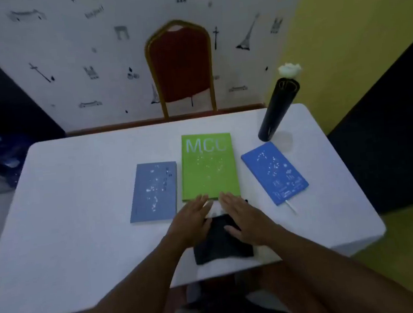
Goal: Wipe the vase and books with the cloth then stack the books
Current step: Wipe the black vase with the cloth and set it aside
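Three books lie side by side on the white table (pixel 81 217): a grey-blue book (pixel 153 193) on the left, a green book (pixel 208 166) in the middle, and a brighter blue book (pixel 274 173) angled on the right. A tall dark vase (pixel 277 110) with a white flower stands at the back right. A dark cloth (pixel 220 242) lies near the front edge. My left hand (pixel 191 225) and my right hand (pixel 246 220) hover flat over the cloth's two sides, fingers spread, pointing at the green book.
A red chair (pixel 180 66) with a gold frame stands behind the table against patterned wallpaper. A thin white strip (pixel 291 206) sticks out from the bright blue book. The table's front edge is close to my body.
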`<state>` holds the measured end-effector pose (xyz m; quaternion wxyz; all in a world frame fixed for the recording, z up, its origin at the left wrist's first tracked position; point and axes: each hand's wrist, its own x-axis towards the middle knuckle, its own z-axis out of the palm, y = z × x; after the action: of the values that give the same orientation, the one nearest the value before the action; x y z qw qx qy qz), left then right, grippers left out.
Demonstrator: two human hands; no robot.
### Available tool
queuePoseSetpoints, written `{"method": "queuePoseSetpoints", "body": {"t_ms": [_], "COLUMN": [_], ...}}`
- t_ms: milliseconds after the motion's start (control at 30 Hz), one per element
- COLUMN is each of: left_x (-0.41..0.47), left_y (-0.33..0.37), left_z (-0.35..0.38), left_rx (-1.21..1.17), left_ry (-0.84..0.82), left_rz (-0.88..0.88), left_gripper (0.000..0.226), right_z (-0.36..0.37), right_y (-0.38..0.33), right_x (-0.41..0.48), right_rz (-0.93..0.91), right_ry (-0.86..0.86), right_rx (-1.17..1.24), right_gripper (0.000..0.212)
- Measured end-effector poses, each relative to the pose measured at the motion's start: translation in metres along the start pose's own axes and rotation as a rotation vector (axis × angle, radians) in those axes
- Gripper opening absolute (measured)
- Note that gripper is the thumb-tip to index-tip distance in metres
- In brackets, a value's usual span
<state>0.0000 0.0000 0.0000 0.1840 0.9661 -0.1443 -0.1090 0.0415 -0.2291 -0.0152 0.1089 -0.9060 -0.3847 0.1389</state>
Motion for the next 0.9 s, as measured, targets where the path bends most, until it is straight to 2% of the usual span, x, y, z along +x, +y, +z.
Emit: {"method": "queuePoseSetpoints", "body": {"t_ms": [133, 267, 333, 467, 600, 733, 833, 900], "left_x": [-0.026, -0.039, -0.044, -0.045, -0.036, -0.027, -0.027, -0.034], "left_y": [-0.002, -0.004, -0.004, -0.003, -0.009, -0.014, -0.014, -0.019], "left_z": [0.034, 0.056, 0.063, 0.062, 0.057, 0.045, 0.033, 0.029], "left_rx": [0.121, 0.224, 0.212, 0.193, 0.221, 0.034, -0.123, -0.204], "left_ry": [-0.172, -0.209, -0.218, -0.182, -0.164, -0.218, -0.167, -0.118], "left_rz": [0.048, 0.076, 0.066, 0.092, 0.148, 0.058, 0.031, 0.04], "left_gripper": [0.07, 0.092, 0.097, 0.084, 0.064, 0.057, 0.056, 0.057], "right_z": [0.039, 0.053, 0.058, 0.059, 0.059, 0.054, 0.054, 0.054], "right_y": [-0.007, -0.007, -0.007, -0.007, -0.008, -0.021, -0.042, -0.054], "right_x": [-0.019, -0.021, -0.02, -0.016, -0.014, -0.011, 0.003, 0.016], "right_rz": [-0.085, -0.1, -0.09, -0.09, -0.09, -0.016, 0.065, 0.12], "right_ry": [-0.18, -0.21, -0.22, -0.168, -0.084, 0.002, 0.058, 0.047], "right_rx": [-0.035, -0.107, -0.144, -0.124, -0.074, 0.065, 0.211, 0.275], "right_gripper": [0.086, 0.096, 0.09, 0.073, 0.069, 0.074, 0.078, 0.072]}}
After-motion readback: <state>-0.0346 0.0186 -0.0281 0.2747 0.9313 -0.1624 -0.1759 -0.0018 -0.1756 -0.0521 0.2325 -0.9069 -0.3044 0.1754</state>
